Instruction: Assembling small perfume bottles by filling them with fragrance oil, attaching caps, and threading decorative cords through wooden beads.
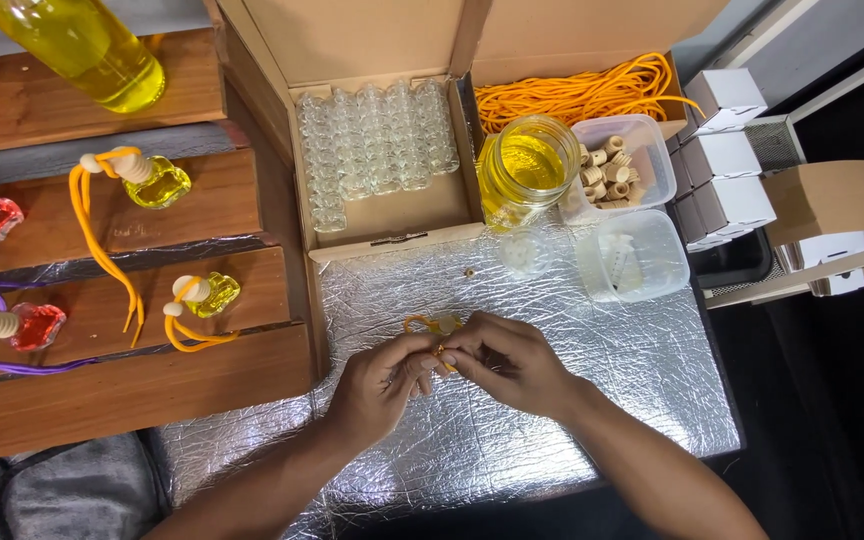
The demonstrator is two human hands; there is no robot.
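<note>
Orange cord (pixel 420 324) w/ a small bottle piece sits between both hands, low centre of the silver foil mat (pixel 632 370); a loop of it shows just above the fingertips; the bottle itself is mostly hidden, can't tell its shape. Left hand (pixel 377 385) & right hand (pixel 512 365) meet fingertip to fingertip; thumbs & forefingers of both are pinched on the cord/cap area, other fingers curled in, not spread. To do this bit well, I'd judge: keep the pinch close to the cord end, hold the small part steady w/ one hand, work the cord w/ the other, keep it over the mat so nothing rolls off.

Outward: a tiny loose bead-like bit (pixel 470 271) lies on the foil above the hands; a jar of yellow liquid (pixel 527 165) stands near the box edge; beside it a clear tub of wooden caps (pixel 617 165) & a second clear tub (pixel 637 255) w/ pale bits; cardboard box (pixel 382 215) holds rows of empty glass bottles (pixel 377 140); bundle of orange cords (pixel 577 95) behind; small white boxes (pixel 727 150) at right; at left, wooden steps (pixel 132 385) carry finished yellow bottles (pixel 207 293) & red ones (pixel 37 325).
</note>
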